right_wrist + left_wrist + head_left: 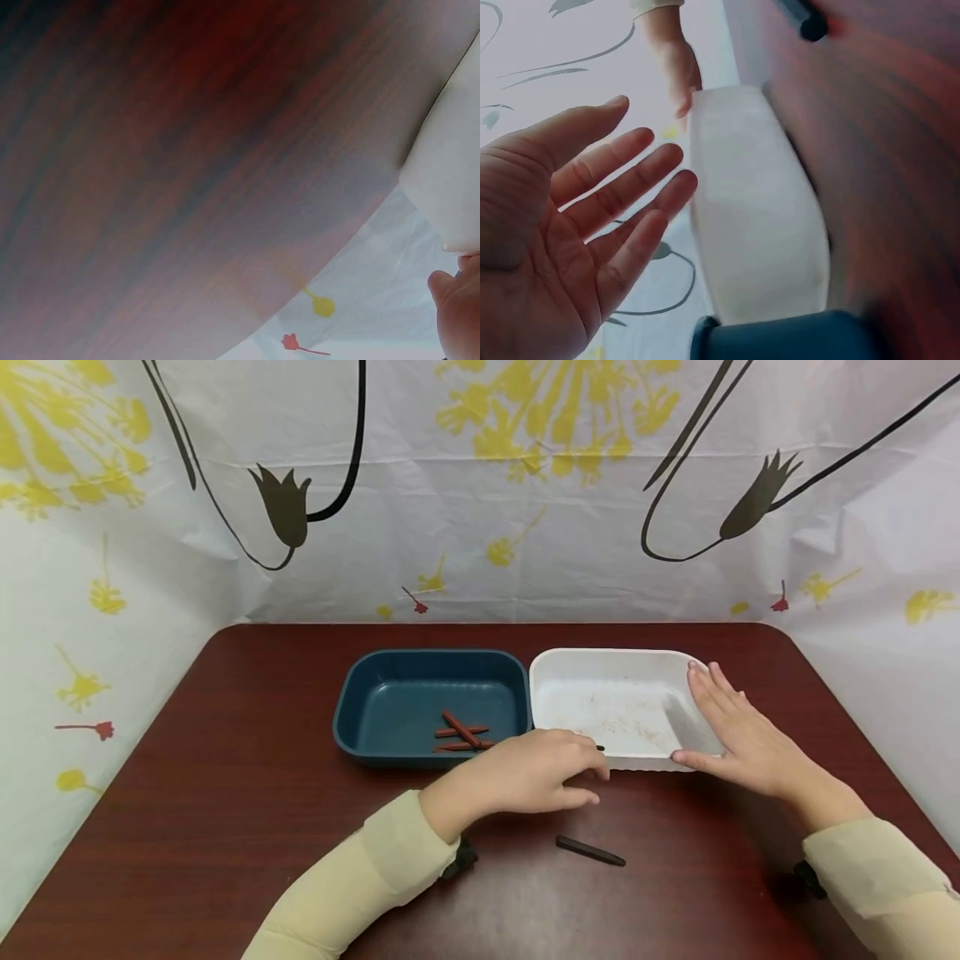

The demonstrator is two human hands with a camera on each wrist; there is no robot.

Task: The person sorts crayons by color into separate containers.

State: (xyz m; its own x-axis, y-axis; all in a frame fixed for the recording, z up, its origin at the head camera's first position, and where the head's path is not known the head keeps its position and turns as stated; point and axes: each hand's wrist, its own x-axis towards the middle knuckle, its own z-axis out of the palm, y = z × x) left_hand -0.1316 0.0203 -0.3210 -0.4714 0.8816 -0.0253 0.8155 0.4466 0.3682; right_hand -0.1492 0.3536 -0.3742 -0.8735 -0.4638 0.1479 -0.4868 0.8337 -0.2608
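Note:
My left hand [536, 768] hovers above the near left corner of the white tray [585, 693]. Its fingers are loosely bent, and the left wrist view shows nothing between them. A small dark tip [600, 747] shows beside those fingers, the rest hidden behind the hand. My right hand [750, 747] rests on the right side of the white tray, fingers straight along the rim and thumb at the near edge. On the table in front lies a dark crayon-like stick [590, 851] with a tapered end. Several reddish-brown sticks [461, 728] of like shape lie in the blue tray [367, 752].
The two trays stand side by side near the back of the dark red wooden table [225, 777]. Faint brownish specks mark the white tray's floor. A white sheet [480, 560] with printed flowers hangs behind and along both sides.

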